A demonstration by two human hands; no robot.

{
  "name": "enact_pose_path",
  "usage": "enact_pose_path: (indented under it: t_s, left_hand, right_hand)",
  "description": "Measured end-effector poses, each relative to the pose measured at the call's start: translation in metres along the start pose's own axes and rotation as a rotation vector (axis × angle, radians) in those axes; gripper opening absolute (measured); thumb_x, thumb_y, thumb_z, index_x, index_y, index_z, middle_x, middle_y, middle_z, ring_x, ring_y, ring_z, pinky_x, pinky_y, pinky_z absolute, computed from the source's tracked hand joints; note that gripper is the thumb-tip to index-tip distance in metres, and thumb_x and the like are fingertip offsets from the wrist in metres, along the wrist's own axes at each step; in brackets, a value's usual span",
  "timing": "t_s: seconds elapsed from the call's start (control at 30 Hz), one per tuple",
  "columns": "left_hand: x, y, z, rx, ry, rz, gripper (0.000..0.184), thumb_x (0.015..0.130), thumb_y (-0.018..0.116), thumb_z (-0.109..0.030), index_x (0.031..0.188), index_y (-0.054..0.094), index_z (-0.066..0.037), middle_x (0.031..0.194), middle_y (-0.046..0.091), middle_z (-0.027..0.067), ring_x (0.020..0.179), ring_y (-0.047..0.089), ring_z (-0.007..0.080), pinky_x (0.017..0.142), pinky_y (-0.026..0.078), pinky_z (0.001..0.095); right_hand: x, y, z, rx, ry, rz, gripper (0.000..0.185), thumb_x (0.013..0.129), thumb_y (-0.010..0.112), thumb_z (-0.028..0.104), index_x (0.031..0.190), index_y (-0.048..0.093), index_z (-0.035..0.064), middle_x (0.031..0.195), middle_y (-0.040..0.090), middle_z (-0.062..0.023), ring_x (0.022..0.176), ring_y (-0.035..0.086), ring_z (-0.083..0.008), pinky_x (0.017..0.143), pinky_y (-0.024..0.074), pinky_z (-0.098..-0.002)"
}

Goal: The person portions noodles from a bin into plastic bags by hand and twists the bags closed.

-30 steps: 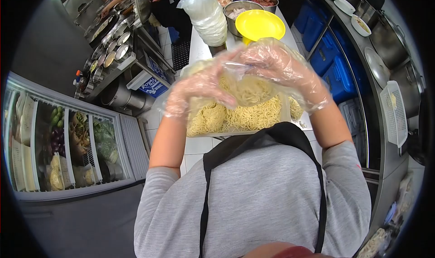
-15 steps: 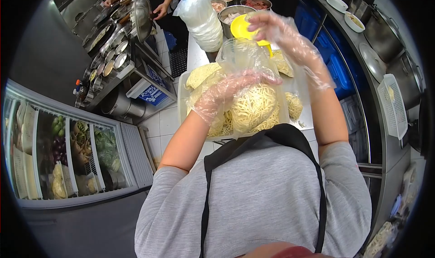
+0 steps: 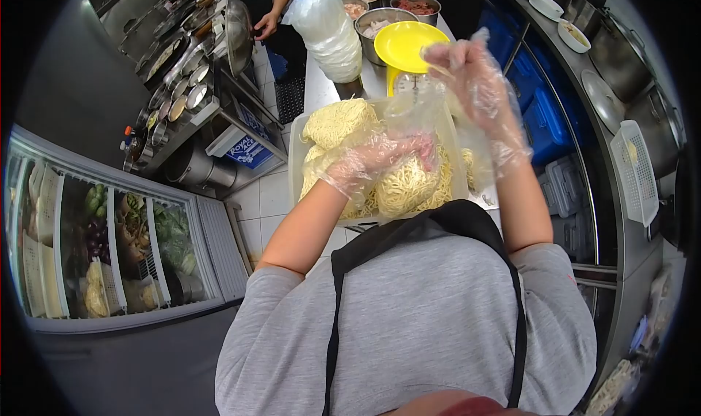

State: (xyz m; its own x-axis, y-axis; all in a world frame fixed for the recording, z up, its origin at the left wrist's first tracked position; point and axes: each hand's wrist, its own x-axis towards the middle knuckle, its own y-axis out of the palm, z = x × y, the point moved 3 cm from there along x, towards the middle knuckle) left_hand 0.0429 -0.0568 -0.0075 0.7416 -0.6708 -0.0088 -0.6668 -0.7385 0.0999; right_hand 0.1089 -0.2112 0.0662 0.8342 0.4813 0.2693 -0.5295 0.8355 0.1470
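My left hand [image 3: 383,153], in a clear plastic glove, is closed around the upper part of a clear plastic bag of yellow noodles [image 3: 409,186]. The bag rests over a translucent tub [image 3: 298,142] that holds more loose noodles [image 3: 339,122]. My right hand [image 3: 475,87], also gloved, is raised to the right of the yellow scale pan [image 3: 409,45]. Its fingers are curled together near the pan's rim, and what they pinch, if anything, I cannot make out. Below the pan shows part of the scale's dial [image 3: 415,85].
A stack of plastic bags [image 3: 325,33] stands left of the scale. Metal bowls of meat [image 3: 416,6] sit behind it. Another filled bag [image 3: 468,166] lies right of the tub. A co-worker's hand [image 3: 266,25] is near the stove, and an open fridge [image 3: 117,248] is at left.
My right hand has moved right and down, uncovering the scale pan and part of the dial. The noodle bag in my left hand has lowered, its top now slumped.
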Motion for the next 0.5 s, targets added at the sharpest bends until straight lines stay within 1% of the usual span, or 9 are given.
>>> enact_pose_path:
  t_s: [0.03,0.07,0.1,0.17,0.2,0.27,0.4,0.47,0.5]
  left_hand:
    - [0.0,0.001,0.0,-0.035,0.032,0.06,0.037,0.092,0.052,-0.037,0.109,0.062,-0.006,0.1,0.062,0.005,0.094,0.054,0.0146,0.089,0.041,0.0283]
    - [0.0,0.003,-0.004,-0.031,0.033,0.06,0.037,0.092,0.052,-0.037,0.109,0.062,-0.006,0.1,0.062,0.005,0.094,0.054,0.0146,0.089,0.041,0.0283]
    - [0.0,0.003,-0.008,0.022,0.044,-0.126,0.039,0.091,0.053,-0.037,0.114,0.059,-0.007,0.105,0.061,0.0072,0.098,0.055,0.017,0.09,0.041,0.0299]
    - [0.004,-0.001,-0.007,0.074,0.05,-0.304,0.042,0.09,0.054,-0.037,0.12,0.057,-0.007,0.111,0.061,0.0095,0.101,0.055,0.0193,0.092,0.04,0.0314]
    - [0.011,-0.005,-0.004,0.382,0.061,-0.255,0.043,0.087,0.058,-0.025,0.122,0.05,-0.003,0.112,0.059,0.0108,0.102,0.056,0.0216,0.091,0.043,0.0331]
    - [0.004,0.007,-0.019,0.949,0.114,-0.256,0.049,0.081,0.062,-0.009,0.125,0.043,0.002,0.111,0.06,0.0127,0.105,0.056,0.026,0.091,0.045,0.0362]
    - [0.008,-0.01,-0.015,0.826,0.034,-0.374,0.043,0.08,0.062,-0.011,0.119,0.048,0.002,0.105,0.061,0.0111,0.101,0.057,0.0218,0.087,0.046,0.0333]
    - [0.004,-0.025,-0.009,0.48,0.212,-0.708,0.028,0.085,0.06,-0.011,0.11,0.054,0.001,0.096,0.06,0.0078,0.094,0.057,0.0155,0.082,0.048,0.0281]
    - [0.004,-0.023,-0.013,0.484,0.216,-0.709,0.028,0.085,0.06,-0.011,0.11,0.054,0.001,0.096,0.06,0.0078,0.094,0.057,0.0155,0.082,0.048,0.0281]
  right_hand:
    - [0.007,-0.014,-0.009,0.221,-0.068,0.081,0.056,0.094,0.036,0.055,0.12,0.056,0.0099,0.123,0.055,-0.0087,0.105,0.053,-0.0189,0.101,0.0337,-0.0374]
    - [0.005,-0.021,-0.032,0.16,0.047,0.174,0.049,0.095,0.042,0.048,0.12,0.056,0.0086,0.122,0.055,-0.008,0.102,0.053,-0.0184,0.097,0.038,-0.0388]
    - [-0.002,-0.007,-0.022,0.159,0.045,0.172,0.049,0.095,0.042,0.048,0.12,0.056,0.0086,0.122,0.055,-0.008,0.102,0.053,-0.0184,0.097,0.038,-0.0388]
    - [-0.022,0.025,-0.02,-0.241,0.267,0.368,0.044,0.095,0.046,0.042,0.121,0.055,0.0075,0.122,0.055,-0.0081,0.102,0.055,-0.0184,0.095,0.0409,-0.0363]
    - [-0.027,0.035,-0.022,-0.375,0.337,0.439,0.042,0.095,0.047,0.039,0.121,0.055,0.0071,0.123,0.055,-0.0081,0.102,0.055,-0.0185,0.094,0.0419,-0.0355]
    - [-0.023,0.037,-0.026,-0.319,0.013,0.187,0.035,0.09,0.058,0.025,0.12,0.056,0.0069,0.113,0.061,-0.0084,0.105,0.056,-0.016,0.087,0.0464,-0.0285]
    - [-0.02,0.033,-0.015,-0.36,-0.085,0.165,0.031,0.093,0.054,0.029,0.115,0.059,0.0074,0.104,0.062,-0.0072,0.102,0.057,-0.0155,0.09,0.0433,-0.027]
    - [-0.015,0.019,-0.017,-0.125,-0.126,-0.116,0.041,0.092,0.055,0.036,0.124,0.052,0.0097,0.115,0.056,-0.0089,0.108,0.052,-0.0169,0.095,0.0399,-0.0285]
    - [-0.016,0.018,-0.021,-0.125,-0.131,-0.114,0.041,0.092,0.055,0.036,0.124,0.052,0.0097,0.115,0.056,-0.0089,0.108,0.052,-0.0169,0.095,0.0399,-0.0285]
